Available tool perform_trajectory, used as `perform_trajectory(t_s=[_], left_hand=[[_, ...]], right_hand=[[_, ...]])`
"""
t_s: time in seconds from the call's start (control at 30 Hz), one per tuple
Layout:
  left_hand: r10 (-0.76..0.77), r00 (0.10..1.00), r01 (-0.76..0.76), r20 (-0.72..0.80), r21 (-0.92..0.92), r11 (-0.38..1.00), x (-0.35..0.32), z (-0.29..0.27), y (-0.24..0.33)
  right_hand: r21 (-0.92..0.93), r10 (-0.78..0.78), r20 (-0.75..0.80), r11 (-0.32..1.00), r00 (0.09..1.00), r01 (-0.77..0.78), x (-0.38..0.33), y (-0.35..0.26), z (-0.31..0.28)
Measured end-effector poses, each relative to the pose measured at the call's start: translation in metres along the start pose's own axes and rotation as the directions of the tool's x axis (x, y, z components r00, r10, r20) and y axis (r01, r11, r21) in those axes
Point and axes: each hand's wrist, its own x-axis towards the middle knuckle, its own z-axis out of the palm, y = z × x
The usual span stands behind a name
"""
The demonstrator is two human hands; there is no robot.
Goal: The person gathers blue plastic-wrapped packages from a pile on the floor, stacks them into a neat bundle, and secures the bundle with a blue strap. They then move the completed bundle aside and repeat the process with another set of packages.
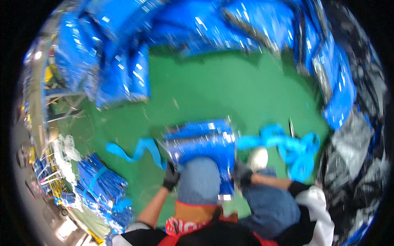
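A folded bundle of shiny blue plastic sheet [201, 143] lies on the green floor in front of me. At its left edge my left hand [171, 177], in a dark glove, is closed on the sheet. My right hand [242, 174], gloved the same way, grips the bundle's right edge; motion smears the fingers of both. A light blue strap shows on both sides of the bundle: one wavy end [137, 151] to the left, a loose looped heap [297, 151] to the right. What lies under the bundle is hidden. My denim-covered knee [200, 180] covers its near part.
Large blue plastic sheets [188, 28] curve around the far side and right. Black and grey plastic [349, 139] lies at the right edge. A strapped blue bundle [98, 178] sits at the left. Near the strap heap is a thin dark object [291, 128].
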Motion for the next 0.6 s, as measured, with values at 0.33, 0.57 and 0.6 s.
perform_trajectory(t_s=[0.33, 0.57, 0.6], left_hand=[[0.31, 0.933, -0.359, 0.183, 0.41, 0.838, 0.175, -0.041, 0.176], [0.323, 0.925, -0.372, 0.2, 0.306, 0.877, 0.201, -0.009, 0.12], [0.432, 0.893, -0.448, 0.121, 0.314, 0.837, 0.204, -0.007, 0.116]], right_hand=[[0.355, 0.646, -0.702, 0.682, 0.299, -0.639, 0.025, -0.049, 0.101], [0.419, 0.548, -0.771, 0.821, 0.326, -0.388, 0.044, -0.007, 0.099], [0.421, 0.541, -0.763, 0.831, 0.354, -0.364, 0.045, 0.002, 0.096]])
